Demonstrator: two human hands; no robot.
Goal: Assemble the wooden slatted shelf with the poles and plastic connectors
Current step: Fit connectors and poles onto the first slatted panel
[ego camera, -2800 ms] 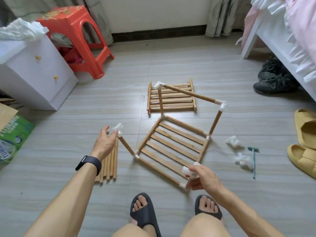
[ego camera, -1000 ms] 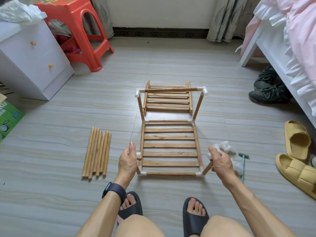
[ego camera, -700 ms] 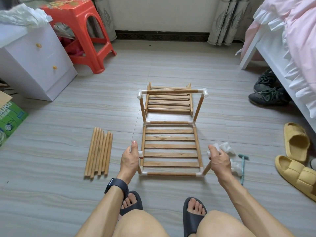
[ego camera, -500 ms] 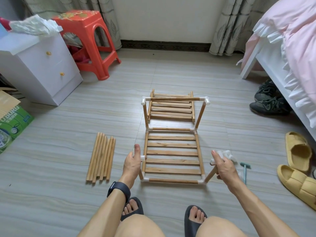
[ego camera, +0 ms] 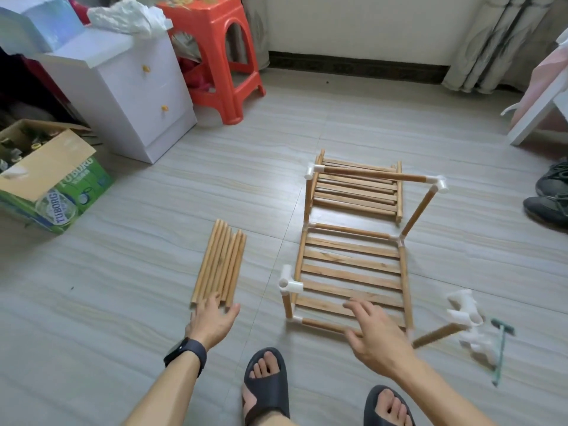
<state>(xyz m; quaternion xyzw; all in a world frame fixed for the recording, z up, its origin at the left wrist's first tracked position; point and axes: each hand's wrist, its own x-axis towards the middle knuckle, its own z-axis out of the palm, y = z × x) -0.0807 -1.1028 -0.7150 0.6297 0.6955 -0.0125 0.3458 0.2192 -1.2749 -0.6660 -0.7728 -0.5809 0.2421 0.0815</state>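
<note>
The left hand (ego camera: 212, 321), its grip spread and empty, reaches the near ends of the loose poles (ego camera: 219, 262) at lower centre; contact cannot be confirmed. The right hand (ego camera: 378, 335), grip likewise spread, hovers over the near edge of the slatted shelf (ego camera: 350, 272), right of centre. The next pole is probably best drawn singly from the bundle and pushed straight into the white connector (ego camera: 289, 282) at the shelf's near-left corner. Counted: roughly seven loose poles and two slatted panels, the spare panel (ego camera: 356, 189) lying beyond.

Left hand (ego camera: 212, 318) touches loose poles (ego camera: 219, 261); right hand (ego camera: 376, 336) spread above slatted shelf (ego camera: 350, 269).
</note>
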